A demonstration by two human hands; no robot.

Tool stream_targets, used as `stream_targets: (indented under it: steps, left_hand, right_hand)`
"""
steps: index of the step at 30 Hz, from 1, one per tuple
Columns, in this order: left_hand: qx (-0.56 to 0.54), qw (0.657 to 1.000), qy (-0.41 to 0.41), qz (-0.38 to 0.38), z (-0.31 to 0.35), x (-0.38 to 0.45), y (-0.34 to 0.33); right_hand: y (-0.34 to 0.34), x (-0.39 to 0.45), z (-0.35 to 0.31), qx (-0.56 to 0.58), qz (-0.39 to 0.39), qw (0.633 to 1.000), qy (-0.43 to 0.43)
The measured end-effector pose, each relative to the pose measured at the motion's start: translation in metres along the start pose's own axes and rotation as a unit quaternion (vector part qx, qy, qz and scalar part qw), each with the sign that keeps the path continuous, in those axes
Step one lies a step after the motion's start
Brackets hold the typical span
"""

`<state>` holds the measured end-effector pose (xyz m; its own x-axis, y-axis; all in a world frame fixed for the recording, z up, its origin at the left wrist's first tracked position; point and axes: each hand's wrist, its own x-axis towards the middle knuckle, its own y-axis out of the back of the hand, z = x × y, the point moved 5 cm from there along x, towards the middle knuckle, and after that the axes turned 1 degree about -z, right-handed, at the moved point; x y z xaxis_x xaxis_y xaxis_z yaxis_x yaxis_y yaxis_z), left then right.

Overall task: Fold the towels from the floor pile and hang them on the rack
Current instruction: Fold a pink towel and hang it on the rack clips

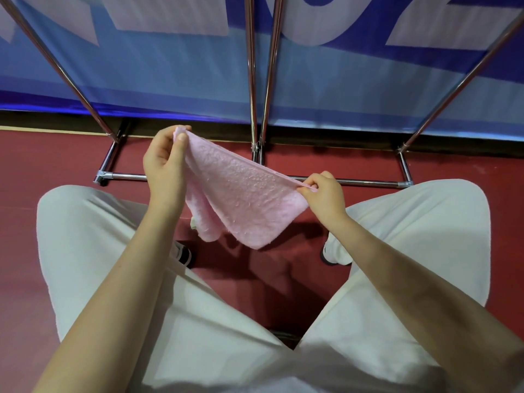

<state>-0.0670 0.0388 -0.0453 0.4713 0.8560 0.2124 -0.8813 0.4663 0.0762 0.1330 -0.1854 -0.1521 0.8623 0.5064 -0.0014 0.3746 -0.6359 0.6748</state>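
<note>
A small pink towel [243, 194] hangs stretched between my two hands above the red floor. My left hand [167, 163] pinches its upper left corner between thumb and fingers. My right hand [323, 194] pinches the opposite corner at the right. The top edge runs taut from one hand to the other and the rest droops below in loose folds. The chrome rack [255, 103] stands just beyond, its uprights rising out of frame and its base bar [363, 182] lying on the floor behind the towel. No floor pile shows in this view.
A blue and white banner [170, 66] hangs behind the rack. My legs in pale trousers [85, 251] stand either side of a strip of red floor [255, 273], with my shoes partly visible below the towel.
</note>
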Motion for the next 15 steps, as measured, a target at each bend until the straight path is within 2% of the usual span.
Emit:
stream_targets:
  steps: [4, 6, 10, 13, 15]
  left_hand:
    - [-0.017, 1.000, 0.012, 0.024, -0.003, 0.002, 0.002]
    - [-0.020, 0.998, 0.043, 0.041, -0.010, 0.007, 0.008]
    - [-0.021, 0.990, 0.127, 0.060, -0.038, 0.016, 0.016]
    - [-0.024, 0.978, 0.180, 0.099, -0.061, 0.022, 0.022]
    - [-0.043, 0.969, 0.213, 0.117, -0.072, 0.023, 0.023]
  right_hand:
    - [0.002, 0.004, 0.009, -0.114, -0.010, 0.993, -0.029]
    - [0.002, 0.004, 0.016, -0.097, -0.049, 0.991, -0.074]
    - [0.002, 0.006, 0.016, 0.113, -0.055, 0.981, -0.149]
    - [0.006, 0.013, 0.016, 0.284, -0.032, 0.941, -0.184]
    - [0.012, 0.016, 0.014, 0.334, -0.009, 0.923, -0.191]
